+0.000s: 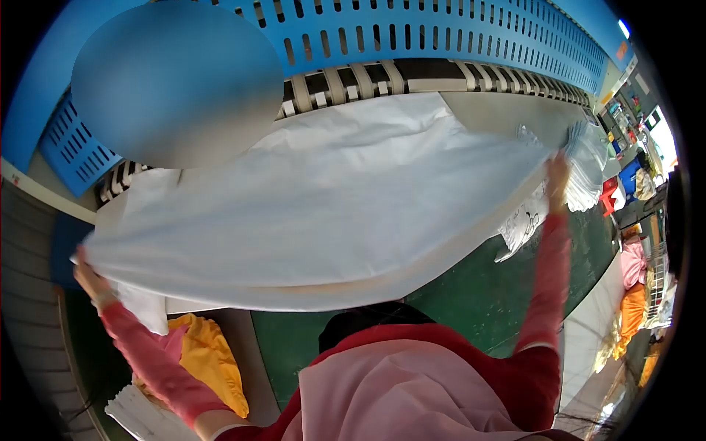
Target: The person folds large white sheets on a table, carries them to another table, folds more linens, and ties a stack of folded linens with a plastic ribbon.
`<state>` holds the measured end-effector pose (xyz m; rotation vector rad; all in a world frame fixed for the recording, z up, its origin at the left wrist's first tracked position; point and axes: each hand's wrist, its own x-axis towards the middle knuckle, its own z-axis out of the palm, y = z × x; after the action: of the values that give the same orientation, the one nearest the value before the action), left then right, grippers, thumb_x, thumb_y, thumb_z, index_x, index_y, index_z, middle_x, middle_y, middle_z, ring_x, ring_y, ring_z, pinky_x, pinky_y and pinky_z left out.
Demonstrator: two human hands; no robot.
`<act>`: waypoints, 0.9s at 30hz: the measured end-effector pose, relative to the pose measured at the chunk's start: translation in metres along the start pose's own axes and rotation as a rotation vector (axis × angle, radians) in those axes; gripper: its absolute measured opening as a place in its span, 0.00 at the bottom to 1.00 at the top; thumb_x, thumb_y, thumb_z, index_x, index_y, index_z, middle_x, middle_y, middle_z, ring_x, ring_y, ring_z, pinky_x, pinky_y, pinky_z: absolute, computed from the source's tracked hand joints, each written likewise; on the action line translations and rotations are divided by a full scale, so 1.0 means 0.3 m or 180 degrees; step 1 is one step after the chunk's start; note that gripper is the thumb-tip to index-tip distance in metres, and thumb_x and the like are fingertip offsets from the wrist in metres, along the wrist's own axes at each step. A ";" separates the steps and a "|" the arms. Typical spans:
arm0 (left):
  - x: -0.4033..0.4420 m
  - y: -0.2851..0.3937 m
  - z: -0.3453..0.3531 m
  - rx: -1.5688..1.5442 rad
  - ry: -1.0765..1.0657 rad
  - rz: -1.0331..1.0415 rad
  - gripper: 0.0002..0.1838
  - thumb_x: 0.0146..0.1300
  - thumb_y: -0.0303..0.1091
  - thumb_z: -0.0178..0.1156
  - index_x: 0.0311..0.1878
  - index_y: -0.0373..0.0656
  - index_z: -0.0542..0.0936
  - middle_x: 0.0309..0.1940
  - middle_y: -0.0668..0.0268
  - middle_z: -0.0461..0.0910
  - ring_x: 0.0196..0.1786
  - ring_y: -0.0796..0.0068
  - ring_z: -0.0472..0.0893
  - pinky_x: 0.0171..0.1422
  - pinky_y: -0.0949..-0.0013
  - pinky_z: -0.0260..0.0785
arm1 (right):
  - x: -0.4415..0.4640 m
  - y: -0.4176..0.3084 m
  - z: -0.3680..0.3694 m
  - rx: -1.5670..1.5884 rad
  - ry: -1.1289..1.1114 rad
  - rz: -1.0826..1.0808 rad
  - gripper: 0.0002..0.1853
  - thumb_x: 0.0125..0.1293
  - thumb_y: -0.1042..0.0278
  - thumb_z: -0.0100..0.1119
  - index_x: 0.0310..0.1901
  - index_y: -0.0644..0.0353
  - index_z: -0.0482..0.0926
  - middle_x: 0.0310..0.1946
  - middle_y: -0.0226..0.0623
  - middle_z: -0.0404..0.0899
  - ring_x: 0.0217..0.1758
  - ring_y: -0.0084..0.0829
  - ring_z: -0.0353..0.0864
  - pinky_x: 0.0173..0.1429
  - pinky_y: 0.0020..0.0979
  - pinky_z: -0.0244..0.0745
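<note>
A wide white sheet point(323, 206) is stretched out in front of me, its near edge sagging in a curve between my hands. At the far left, my left hand point(90, 278) grips one corner with the fingers closed on the fabric. My right hand point(557, 180), slightly blurred, is closed on the opposite corner at the right, with that arm reaching forward. The far part of the sheet lies wrinkled against the pale machine bed. Beneath its right end, a white piece with dark markings point(523, 224) partly shows.
Light belts point(353, 82) run along the machine under a blue slotted panel point(456, 37). Folded white cloths point(586, 162) are stacked at the right, beside a green surface point(471, 294). A yellow cloth point(209, 360) and white folded cloth point(140, 415) lie low left. A blurred oval hides the upper left.
</note>
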<state>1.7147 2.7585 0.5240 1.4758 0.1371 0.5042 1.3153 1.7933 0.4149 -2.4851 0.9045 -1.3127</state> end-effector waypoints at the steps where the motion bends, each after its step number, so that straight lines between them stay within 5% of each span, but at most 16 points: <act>1: 0.052 0.130 0.013 -0.0158 -0.0038 -0.0120 0.18 0.55 0.43 0.57 0.41 0.37 0.77 0.36 0.64 0.76 0.36 0.76 0.74 0.41 0.74 0.67 | 0.191 0.041 -0.042 -0.0134 0.0206 -0.0625 0.09 0.55 0.62 0.55 0.33 0.59 0.74 0.22 0.31 0.69 0.23 0.25 0.66 0.26 0.27 0.62; 3: 0.161 0.342 -0.034 -0.0412 0.0118 0.0573 0.20 0.55 0.35 0.58 0.50 0.36 0.73 0.39 0.63 0.75 0.38 0.76 0.75 0.43 0.76 0.67 | 0.576 -0.053 -0.288 0.0095 -0.0026 0.0207 0.15 0.54 0.51 0.56 0.35 0.54 0.78 0.19 0.26 0.69 0.17 0.19 0.64 0.19 0.22 0.58; 5: 0.467 0.467 -0.288 0.0822 0.0180 0.1890 0.16 0.58 0.37 0.54 0.46 0.38 0.74 0.38 0.67 0.75 0.35 0.79 0.73 0.38 0.81 0.65 | 0.745 -0.272 -0.536 0.1521 -0.0068 0.1213 0.12 0.53 0.51 0.59 0.30 0.50 0.77 0.14 0.20 0.62 0.11 0.11 0.51 0.13 0.15 0.44; 6: 0.599 0.537 -0.396 0.1152 0.0180 0.2268 0.15 0.59 0.36 0.52 0.45 0.38 0.75 0.37 0.68 0.75 0.33 0.80 0.72 0.36 0.83 0.64 | 0.822 -0.287 -0.616 0.1988 -0.0026 0.1106 0.12 0.54 0.54 0.59 0.35 0.51 0.77 0.13 0.20 0.61 0.10 0.11 0.51 0.13 0.15 0.43; 8: 0.633 0.619 -0.405 0.0462 0.0147 0.1710 0.13 0.59 0.34 0.52 0.45 0.38 0.75 0.33 0.67 0.75 0.29 0.81 0.70 0.34 0.83 0.65 | 0.933 -0.337 -0.722 0.3106 0.0268 0.0883 0.13 0.55 0.58 0.59 0.40 0.53 0.77 0.13 0.21 0.60 0.09 0.12 0.52 0.12 0.16 0.43; 11: 0.590 0.602 -0.283 -0.0940 0.0476 0.0582 0.13 0.57 0.35 0.56 0.44 0.40 0.76 0.28 0.65 0.74 0.23 0.80 0.69 0.31 0.78 0.69 | 0.963 -0.390 -0.675 0.3044 0.0370 0.1050 0.14 0.52 0.61 0.62 0.40 0.53 0.75 0.13 0.22 0.62 0.09 0.13 0.53 0.11 0.17 0.45; 13: 0.570 0.554 -0.255 0.1416 0.0550 0.0503 0.15 0.54 0.46 0.59 0.31 0.42 0.79 0.19 0.68 0.71 0.18 0.81 0.68 0.21 0.76 0.64 | 0.983 -0.375 -0.635 0.2226 0.0236 0.1301 0.16 0.48 0.63 0.65 0.40 0.52 0.74 0.14 0.22 0.64 0.09 0.14 0.54 0.11 0.18 0.47; 15: 0.469 0.562 -0.209 0.1053 0.0536 0.0235 0.16 0.49 0.49 0.62 0.26 0.44 0.78 0.14 0.70 0.69 0.15 0.80 0.65 0.15 0.74 0.57 | 1.021 -0.399 -0.626 0.1881 0.0192 0.1576 0.17 0.47 0.62 0.66 0.41 0.51 0.75 0.15 0.22 0.66 0.09 0.14 0.54 0.11 0.19 0.47; 16: 0.422 0.590 -0.179 0.0811 0.0835 0.0319 0.14 0.51 0.46 0.61 0.30 0.44 0.79 0.16 0.71 0.70 0.15 0.80 0.63 0.15 0.76 0.55 | 1.069 -0.323 -0.649 0.2137 0.0507 0.1273 0.14 0.48 0.60 0.65 0.37 0.50 0.76 0.16 0.22 0.67 0.09 0.15 0.55 0.12 0.18 0.47; 18: 0.537 0.668 -0.344 0.0642 0.0204 0.1699 0.17 0.60 0.45 0.51 0.43 0.41 0.75 0.18 0.71 0.68 0.20 0.80 0.67 0.23 0.78 0.60 | 1.127 -0.256 -0.730 0.2532 0.0914 0.0554 0.10 0.52 0.57 0.62 0.32 0.51 0.76 0.18 0.23 0.69 0.10 0.15 0.57 0.13 0.17 0.48; 19: 0.469 0.749 -0.367 0.0426 0.0249 0.1864 0.15 0.62 0.41 0.49 0.43 0.40 0.74 0.22 0.70 0.69 0.24 0.79 0.67 0.28 0.79 0.62 | 1.100 -0.305 -0.779 0.2702 0.1162 0.0265 0.11 0.54 0.57 0.60 0.34 0.52 0.75 0.18 0.22 0.69 0.11 0.14 0.58 0.13 0.16 0.49; 20: 0.482 0.848 -0.453 -0.0427 0.0084 0.1449 0.14 0.62 0.41 0.49 0.41 0.40 0.74 0.22 0.70 0.69 0.24 0.79 0.67 0.28 0.78 0.64 | 1.077 -0.344 -0.783 0.2917 0.1137 0.0196 0.11 0.56 0.58 0.59 0.35 0.53 0.74 0.17 0.22 0.68 0.11 0.13 0.58 0.13 0.15 0.50; 23: 0.501 0.835 -0.617 0.0176 -0.0249 0.1671 0.14 0.62 0.43 0.49 0.35 0.42 0.75 0.22 0.72 0.69 0.23 0.83 0.66 0.27 0.81 0.61 | 1.023 -0.332 -0.755 0.3581 0.0468 0.0507 0.09 0.59 0.60 0.55 0.37 0.55 0.72 0.17 0.21 0.66 0.11 0.11 0.56 0.12 0.12 0.50; 24: 0.185 0.757 -0.285 0.0142 0.0132 0.1919 0.12 0.63 0.43 0.49 0.33 0.45 0.76 0.15 0.76 0.58 0.16 0.88 0.53 0.21 0.81 0.47 | 1.040 -0.260 -0.750 0.3128 0.0293 0.0433 0.08 0.59 0.61 0.55 0.34 0.54 0.71 0.16 0.21 0.66 0.10 0.11 0.55 0.12 0.12 0.49; 25: 0.213 0.786 -0.284 0.0607 0.0269 0.1065 0.14 0.63 0.43 0.48 0.37 0.46 0.79 0.17 0.76 0.62 0.18 0.89 0.56 0.21 0.82 0.47 | 1.036 -0.224 -0.745 0.2673 0.0136 0.0340 0.07 0.59 0.63 0.56 0.31 0.52 0.69 0.16 0.21 0.66 0.10 0.11 0.54 0.12 0.11 0.49; 27: 0.107 0.798 -0.222 0.0804 0.0114 0.1237 0.16 0.63 0.44 0.48 0.44 0.46 0.79 0.24 0.75 0.69 0.20 0.89 0.59 0.21 0.83 0.49 | 0.955 -0.364 -0.747 0.2167 0.0489 0.0986 0.06 0.58 0.63 0.56 0.35 0.51 0.71 0.16 0.21 0.66 0.09 0.12 0.53 0.12 0.13 0.49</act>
<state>1.6599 2.8354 0.7560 1.7511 -0.0636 0.8517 1.3038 1.7351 0.7900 -1.6793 0.6791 -1.4118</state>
